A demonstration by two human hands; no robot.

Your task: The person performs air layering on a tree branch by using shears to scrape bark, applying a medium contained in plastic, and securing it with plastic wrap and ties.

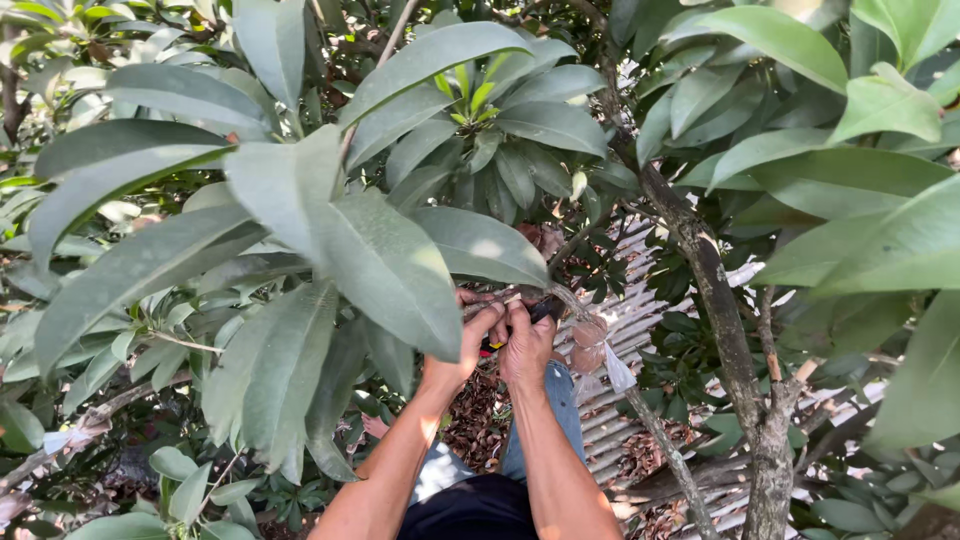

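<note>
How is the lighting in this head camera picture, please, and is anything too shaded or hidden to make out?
Head view: soft, dappled daylight; sunlit patches on the forearms and the slatted surface below. The large leaves in front are sharp but cover part of the left hand. The right hand sits in shade, so the dark tool it grips is hard to identify. No noticeable motion blur.

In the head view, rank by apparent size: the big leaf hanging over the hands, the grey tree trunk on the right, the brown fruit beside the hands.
1. Grey tree trunk, longest.
2. Big leaf, though nearness to the camera enlarges it.
3. Brown fruit, clearly smallest.
</note>
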